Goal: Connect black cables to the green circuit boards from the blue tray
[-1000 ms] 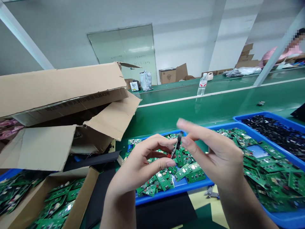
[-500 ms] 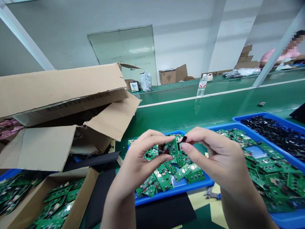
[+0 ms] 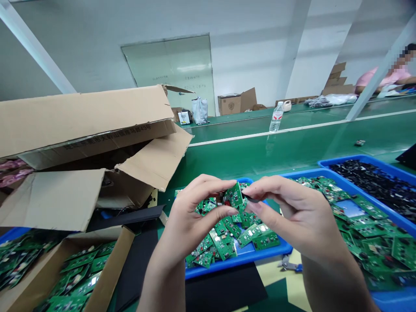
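Between thumb and fingers, my left hand (image 3: 198, 208) grips a green circuit board (image 3: 234, 196) by its edges. The board is tilted, with small dark and red parts on its left face. My right hand (image 3: 289, 208) pinches a small black strip (image 3: 251, 198) close against the board's right side. Whether the strip touches the board I cannot tell. Beneath both hands is a blue tray (image 3: 234, 269) heaped with green circuit boards (image 3: 222, 245).
To the right stand a blue tray (image 3: 312, 171) of boards and another holding black pieces (image 3: 373, 182). Side cutters (image 3: 289, 264) lie near my right forearm. Cardboard boxes (image 3: 81, 117) fill the left side. A water bottle (image 3: 276, 117) stands further back; a person (image 3: 383, 80) sits far right.
The black strip has turned from slanting upward to lying nearly flat, and my right fingertips have shifted slightly left towards the board. The board's flat face has turned more into view.
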Tool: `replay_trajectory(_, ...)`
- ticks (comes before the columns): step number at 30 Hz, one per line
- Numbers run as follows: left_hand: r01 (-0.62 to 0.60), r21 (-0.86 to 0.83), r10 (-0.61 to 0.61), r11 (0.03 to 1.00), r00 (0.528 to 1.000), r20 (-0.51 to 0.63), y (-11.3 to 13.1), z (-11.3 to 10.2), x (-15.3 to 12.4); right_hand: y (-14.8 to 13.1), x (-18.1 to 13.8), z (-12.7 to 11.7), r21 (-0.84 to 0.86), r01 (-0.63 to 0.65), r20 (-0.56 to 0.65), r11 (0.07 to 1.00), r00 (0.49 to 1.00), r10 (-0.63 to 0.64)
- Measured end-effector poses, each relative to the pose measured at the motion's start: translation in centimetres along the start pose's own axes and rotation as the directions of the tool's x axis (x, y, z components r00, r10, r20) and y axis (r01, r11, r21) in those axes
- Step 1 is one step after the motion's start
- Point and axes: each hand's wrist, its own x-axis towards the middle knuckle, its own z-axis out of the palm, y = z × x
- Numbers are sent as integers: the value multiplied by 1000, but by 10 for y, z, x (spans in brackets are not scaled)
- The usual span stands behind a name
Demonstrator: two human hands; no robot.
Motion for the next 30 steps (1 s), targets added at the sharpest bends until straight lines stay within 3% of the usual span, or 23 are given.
replay_trajectory(6,-76,57,80,995,994,-81,-5,-1,-1,0,5,-9,241,-192,101,951,980,172)
replay_trajectory(10,-121,63,126,991,989,-75,-4,-1,-1,-2,12,-3,348,-364,197,864,929,312)
replay_trajectory(14,-157,106,164,982,985,-59,-3,-1,0,-2,14,1,426,-459,278,780,887,370)
replay_trajectory(21,-187,165,199,968,978,-58,-6,2,1,2,16,2,458,-544,340,703,838,427)
replay_trajectory(30,-130,68,133,989,991,-29,-3,0,4,2,16,1,492,-506,333,708,861,384)
